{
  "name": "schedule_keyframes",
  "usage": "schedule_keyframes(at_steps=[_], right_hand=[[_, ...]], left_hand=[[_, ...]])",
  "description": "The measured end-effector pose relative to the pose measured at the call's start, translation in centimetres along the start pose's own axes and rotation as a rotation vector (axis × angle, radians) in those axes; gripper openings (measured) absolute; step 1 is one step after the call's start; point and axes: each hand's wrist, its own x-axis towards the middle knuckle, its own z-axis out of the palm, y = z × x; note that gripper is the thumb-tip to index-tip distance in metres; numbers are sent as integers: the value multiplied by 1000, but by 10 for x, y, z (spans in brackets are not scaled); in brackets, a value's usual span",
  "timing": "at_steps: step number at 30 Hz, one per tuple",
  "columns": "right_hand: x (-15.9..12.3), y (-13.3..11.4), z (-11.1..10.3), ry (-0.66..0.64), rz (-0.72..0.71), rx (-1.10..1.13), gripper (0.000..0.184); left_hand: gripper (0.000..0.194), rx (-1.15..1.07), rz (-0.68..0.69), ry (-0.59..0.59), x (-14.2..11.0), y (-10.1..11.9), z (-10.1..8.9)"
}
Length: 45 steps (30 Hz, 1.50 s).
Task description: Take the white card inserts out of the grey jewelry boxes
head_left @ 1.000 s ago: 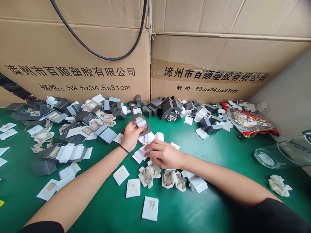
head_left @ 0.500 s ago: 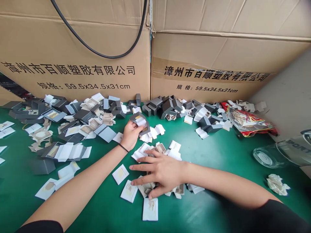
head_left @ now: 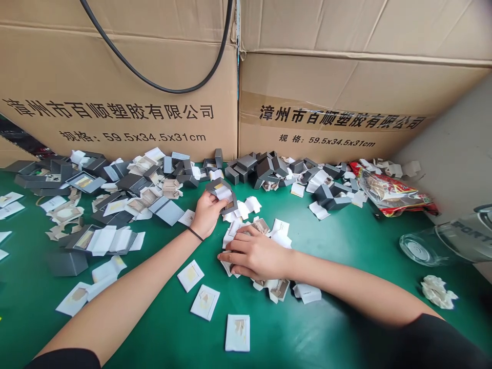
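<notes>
My left hand (head_left: 209, 212) is closed around a small dark grey box (head_left: 230, 201) with a white paper lining, holding it just above the table. Curled over a heap of torn cardboard scraps (head_left: 271, 289), my right hand (head_left: 253, 253) has its fingers drawn in against the pieces; its palm hides the middle of the heap. Close in front of the hands lie loose white cards, one (head_left: 190, 277) by my left forearm, another (head_left: 205, 302) beside it and a third (head_left: 238, 332) nearest to me.
Dark grey boxes (head_left: 265, 169) and torn linings pile up along the back, against large cartons (head_left: 154, 66). On the right are a red snack bag (head_left: 395, 192), a clear jug (head_left: 434, 243) and a crumpled tissue (head_left: 438, 293). A black cable (head_left: 169, 91) hangs overhead.
My right hand has drawn its spread fingers together and moved slightly away from me, bunching the scraps. The three white cards now lie apart from the heap. My left hand stays put.
</notes>
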Motion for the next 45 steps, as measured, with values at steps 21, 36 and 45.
schedule_keyframes(at_steps=[21,36,45], right_hand=[[-82,26,2,256,604,108,47],[-109,60,-15,159,465,137,38],[-64,75,-24,162,537,473,22]], left_hand=[[41,15,4,-8,4,-4,-4],[43,95,-97,-175,0,4,-6],[39,70,-149,-248,-1,11,-7]])
